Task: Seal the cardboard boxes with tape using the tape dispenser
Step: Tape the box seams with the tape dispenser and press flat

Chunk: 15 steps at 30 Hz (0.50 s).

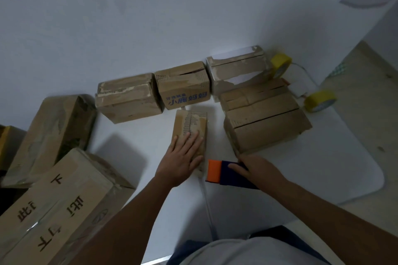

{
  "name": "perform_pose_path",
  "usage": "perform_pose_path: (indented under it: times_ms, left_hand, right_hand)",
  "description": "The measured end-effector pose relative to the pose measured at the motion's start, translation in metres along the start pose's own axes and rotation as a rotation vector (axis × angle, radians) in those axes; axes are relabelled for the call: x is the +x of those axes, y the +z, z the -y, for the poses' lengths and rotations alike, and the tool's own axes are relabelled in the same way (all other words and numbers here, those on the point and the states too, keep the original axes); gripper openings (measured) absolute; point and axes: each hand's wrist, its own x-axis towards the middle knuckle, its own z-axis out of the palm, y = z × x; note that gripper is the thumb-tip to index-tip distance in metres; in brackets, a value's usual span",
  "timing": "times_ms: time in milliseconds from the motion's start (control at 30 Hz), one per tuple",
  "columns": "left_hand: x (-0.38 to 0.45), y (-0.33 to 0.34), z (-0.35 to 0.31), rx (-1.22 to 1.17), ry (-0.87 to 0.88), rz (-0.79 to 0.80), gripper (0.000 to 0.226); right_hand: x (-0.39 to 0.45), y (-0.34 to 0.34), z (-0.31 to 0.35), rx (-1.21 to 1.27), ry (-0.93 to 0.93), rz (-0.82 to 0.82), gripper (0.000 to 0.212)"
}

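A small cardboard box (190, 123) lies in the middle of the white table, its top seam running away from me. My left hand (184, 153) lies flat on the near half of its top, fingers straight and spread. Just right of it, my right hand (256, 167) grips the tape dispenser (224, 173), a dark blue body with an orange front plate that points toward the small box. A strip of clear tape appears to run from the box's near end down toward me.
Three worn boxes (183, 90) line the wall. A larger box (265, 126) sits right of the small one. Two yellow tape rolls (319, 100) and a white cable lie at the back right. Big taped cartons (53, 206) stack at the left. The table edge (366, 187) curves at right.
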Motion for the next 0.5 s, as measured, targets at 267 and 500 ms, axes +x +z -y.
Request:
perform_pose_path:
  times_ms: [267, 500]
  left_hand:
    - [-0.001, -0.005, 0.000, -0.036, 0.003, 0.022, 0.065]
    - [-0.025, -0.005, -0.021, -0.069, -0.152, -0.030, 0.066]
  right_hand:
    - [-0.009, -0.003, -0.029, -0.014, 0.006, -0.005, 0.040]
    - [-0.001, -0.010, -0.033, -0.186, -0.082, -0.070, 0.052]
